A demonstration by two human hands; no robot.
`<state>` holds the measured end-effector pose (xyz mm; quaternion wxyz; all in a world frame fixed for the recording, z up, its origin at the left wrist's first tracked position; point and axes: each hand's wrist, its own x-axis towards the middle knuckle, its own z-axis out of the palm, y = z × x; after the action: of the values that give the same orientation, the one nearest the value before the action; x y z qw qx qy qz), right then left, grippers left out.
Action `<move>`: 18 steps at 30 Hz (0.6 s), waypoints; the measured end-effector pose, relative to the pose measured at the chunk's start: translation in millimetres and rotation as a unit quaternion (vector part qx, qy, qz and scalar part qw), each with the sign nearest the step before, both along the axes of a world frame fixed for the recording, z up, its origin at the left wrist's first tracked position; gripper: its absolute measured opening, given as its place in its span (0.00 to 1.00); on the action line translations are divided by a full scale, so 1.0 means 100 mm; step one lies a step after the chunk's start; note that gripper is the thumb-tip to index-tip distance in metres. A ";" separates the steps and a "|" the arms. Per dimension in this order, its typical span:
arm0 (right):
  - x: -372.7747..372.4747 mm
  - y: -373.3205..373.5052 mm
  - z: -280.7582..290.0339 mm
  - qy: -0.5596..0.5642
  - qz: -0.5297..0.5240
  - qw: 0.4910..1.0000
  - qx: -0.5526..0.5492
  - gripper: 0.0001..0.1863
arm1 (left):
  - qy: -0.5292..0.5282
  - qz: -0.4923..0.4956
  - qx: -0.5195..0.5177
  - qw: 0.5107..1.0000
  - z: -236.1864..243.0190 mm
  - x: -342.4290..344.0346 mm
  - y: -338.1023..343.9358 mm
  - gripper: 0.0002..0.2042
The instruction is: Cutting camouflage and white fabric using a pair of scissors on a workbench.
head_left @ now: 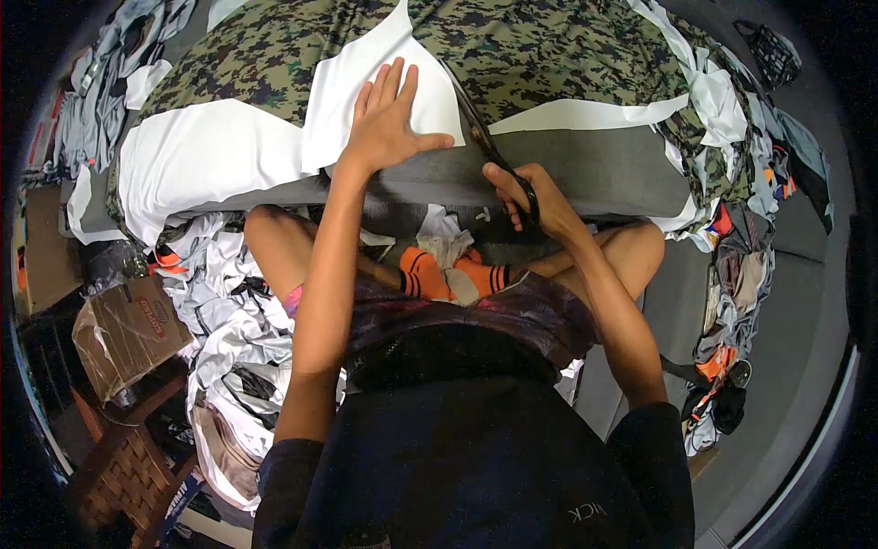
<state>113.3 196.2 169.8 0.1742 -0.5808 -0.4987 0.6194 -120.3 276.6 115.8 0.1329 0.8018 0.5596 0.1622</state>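
Observation:
My left hand (389,123) lies flat on a piece of white cloth (326,105), its thumb spread out to the right. Scissors with dark handles (480,133) are in my right hand (547,199), fingers through the loops. Their blades point away and to the left, running along the right edge of the white cloth. Around it spreads camouflage-print fabric (558,55) with a white border or underside showing along the near side. Whether the blades are apart is hard to make out. All this rests on a low grey padded surface (585,169).
Under it are my crossed legs in orange socks (422,274). Heaped white and grey cloth (242,334) lies at the left, beside a cardboard box (133,331) and a woven brown chair part (128,471). More cloth scraps (745,274) line the right side, with a black mesh basket (770,55) beyond.

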 end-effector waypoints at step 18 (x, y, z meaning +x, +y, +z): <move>0.15 0.07 -0.03 0.039 0.020 0.999 0.027 0.29 | 0.010 -0.004 0.002 1.000 -0.01 -0.02 0.01 0.56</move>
<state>128.6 203.2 166.5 0.1973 -0.5408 -0.5197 0.6313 -122.6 277.3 115.0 0.1259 0.8057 0.5577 0.1544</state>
